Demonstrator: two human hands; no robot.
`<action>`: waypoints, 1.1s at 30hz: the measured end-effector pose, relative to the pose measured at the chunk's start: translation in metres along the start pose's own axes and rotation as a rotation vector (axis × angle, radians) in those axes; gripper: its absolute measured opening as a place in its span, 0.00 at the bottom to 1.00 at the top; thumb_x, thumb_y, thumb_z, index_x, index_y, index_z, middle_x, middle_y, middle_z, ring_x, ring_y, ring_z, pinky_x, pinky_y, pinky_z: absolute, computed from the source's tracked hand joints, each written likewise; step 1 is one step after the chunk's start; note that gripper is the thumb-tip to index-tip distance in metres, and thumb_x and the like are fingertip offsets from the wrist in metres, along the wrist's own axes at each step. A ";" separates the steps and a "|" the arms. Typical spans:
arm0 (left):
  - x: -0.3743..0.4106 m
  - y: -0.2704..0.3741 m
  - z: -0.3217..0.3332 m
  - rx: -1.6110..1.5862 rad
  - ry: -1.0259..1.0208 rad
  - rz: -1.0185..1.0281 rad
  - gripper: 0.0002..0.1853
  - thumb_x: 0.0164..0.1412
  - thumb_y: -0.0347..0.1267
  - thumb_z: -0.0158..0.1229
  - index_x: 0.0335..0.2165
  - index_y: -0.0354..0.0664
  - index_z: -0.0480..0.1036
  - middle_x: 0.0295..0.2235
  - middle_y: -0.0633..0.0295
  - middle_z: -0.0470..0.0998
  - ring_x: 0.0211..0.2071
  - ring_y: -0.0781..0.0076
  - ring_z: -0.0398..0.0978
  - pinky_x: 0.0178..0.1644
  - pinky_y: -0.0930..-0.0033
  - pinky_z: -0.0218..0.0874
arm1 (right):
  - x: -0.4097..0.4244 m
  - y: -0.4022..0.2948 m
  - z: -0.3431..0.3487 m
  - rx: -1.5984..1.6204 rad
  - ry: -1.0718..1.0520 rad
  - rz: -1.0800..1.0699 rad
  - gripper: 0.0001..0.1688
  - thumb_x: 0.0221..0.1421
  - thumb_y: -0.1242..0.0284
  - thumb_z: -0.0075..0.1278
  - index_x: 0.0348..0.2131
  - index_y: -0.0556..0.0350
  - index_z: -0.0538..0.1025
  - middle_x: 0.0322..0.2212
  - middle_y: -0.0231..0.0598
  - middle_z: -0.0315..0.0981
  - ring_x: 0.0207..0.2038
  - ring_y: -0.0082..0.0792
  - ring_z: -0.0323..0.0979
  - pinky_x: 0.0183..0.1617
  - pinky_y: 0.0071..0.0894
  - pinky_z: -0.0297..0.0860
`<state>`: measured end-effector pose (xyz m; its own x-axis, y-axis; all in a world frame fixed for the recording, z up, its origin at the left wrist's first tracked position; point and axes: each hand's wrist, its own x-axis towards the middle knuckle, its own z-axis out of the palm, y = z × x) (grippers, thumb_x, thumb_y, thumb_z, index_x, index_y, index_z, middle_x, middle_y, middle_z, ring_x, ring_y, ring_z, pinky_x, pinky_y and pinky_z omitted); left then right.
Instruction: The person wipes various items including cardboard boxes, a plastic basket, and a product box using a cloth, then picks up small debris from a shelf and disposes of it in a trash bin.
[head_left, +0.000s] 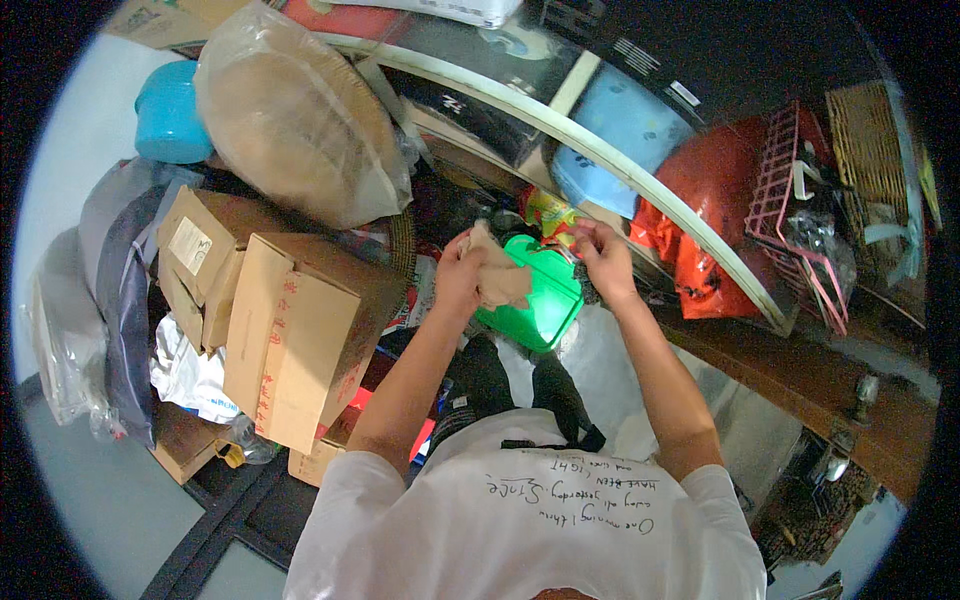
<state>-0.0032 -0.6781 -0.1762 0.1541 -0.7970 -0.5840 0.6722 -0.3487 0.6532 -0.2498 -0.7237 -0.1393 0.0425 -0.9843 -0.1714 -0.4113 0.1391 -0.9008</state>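
Observation:
My left hand (459, 276) is closed on a crumpled piece of brown paper or cloth (501, 274), in front of a bright green plastic container (544, 307). Just right of the container's upper edge, my right hand (602, 259) has its thumb and fingertips close together at a red and yellow plastic packet (553, 214). Whether those fingers grip the packet cannot be made out. The container sits low in front of my legs, and its left part is partly hidden by the brown piece.
Cardboard boxes (296, 330), a large plastic-wrapped round item (296, 120) and a turquoise bucket (174, 112) are piled at left. A pale curved edge (600, 142) crosses the upper right. Beyond it are a red bag (705, 277) and a pink wire basket (772, 187).

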 end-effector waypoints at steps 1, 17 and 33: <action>0.002 0.008 -0.001 -0.019 0.002 0.032 0.23 0.56 0.20 0.54 0.52 0.37 0.66 0.44 0.59 0.74 0.42 0.66 0.74 0.45 0.64 0.69 | 0.001 -0.034 0.004 0.061 -0.020 -0.014 0.13 0.58 0.76 0.51 0.44 0.62 0.77 0.37 0.45 0.80 0.38 0.35 0.78 0.46 0.31 0.71; 0.091 0.079 0.133 0.934 0.236 1.187 0.26 0.43 0.20 0.52 0.45 0.38 0.74 0.57 0.41 0.64 0.59 0.38 0.57 0.64 0.47 0.47 | 0.047 -0.130 -0.068 -0.617 0.331 -0.694 0.10 0.49 0.82 0.50 0.34 0.58 0.77 0.32 0.45 0.76 0.37 0.45 0.74 0.45 0.37 0.69; 0.104 0.100 0.065 0.495 0.399 1.038 0.30 0.52 0.19 0.50 0.57 0.37 0.63 0.54 0.47 0.68 0.57 0.49 0.64 0.64 0.57 0.52 | 0.031 -0.126 -0.040 -0.902 0.000 -0.851 0.14 0.45 0.84 0.53 0.35 0.54 0.77 0.38 0.42 0.78 0.36 0.42 0.73 0.45 0.43 0.67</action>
<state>0.0326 -0.8281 -0.1401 0.7248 -0.6318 0.2748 -0.2383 0.1443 0.9604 -0.2329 -0.7757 -0.0157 0.6027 -0.7248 0.3338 -0.7323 -0.6686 -0.1295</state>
